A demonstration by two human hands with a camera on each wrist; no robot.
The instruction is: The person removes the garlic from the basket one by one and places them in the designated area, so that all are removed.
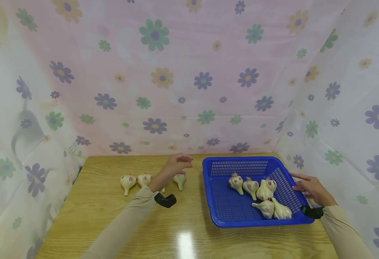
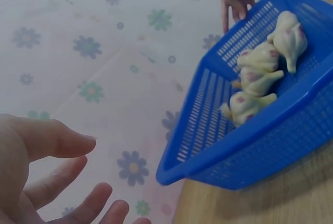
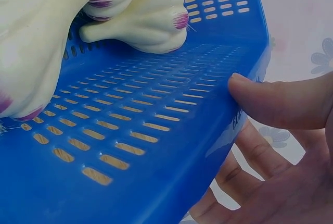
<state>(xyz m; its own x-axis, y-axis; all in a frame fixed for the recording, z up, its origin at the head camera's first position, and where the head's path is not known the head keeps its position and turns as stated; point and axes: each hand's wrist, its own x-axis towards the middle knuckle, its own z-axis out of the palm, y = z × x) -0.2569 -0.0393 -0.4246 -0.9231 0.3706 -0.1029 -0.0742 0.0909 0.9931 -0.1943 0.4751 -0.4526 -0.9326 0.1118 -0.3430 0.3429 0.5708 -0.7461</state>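
My left hand (image 1: pixel 171 171) is raised above the table with fingers apart and loosely bent, nothing between them in the left wrist view. Under and beside it lie several garlic bulbs in a row: one at the left end (image 1: pixel 127 183), a neighbouring bulb (image 1: pixel 144 179), and a bulb at the right end (image 1: pixel 180 181). Another is mostly hidden by the left wrist. My right hand (image 1: pixel 314 189) holds the right side of a blue plastic basket (image 1: pixel 208 194), thumb (image 3: pixel 281 101) on the rim and fingers along the outer wall. Several garlic bulbs (image 1: pixel 265 190) lie inside the basket, towards its right.
The wooden table (image 1: pixel 137 230) carries everything. Flower-print cloth (image 1: pixel 183 90) hangs behind the table and along both sides, close to the basket's right edge. Dark devices (image 1: pixel 165 200) are strapped to both wrists.
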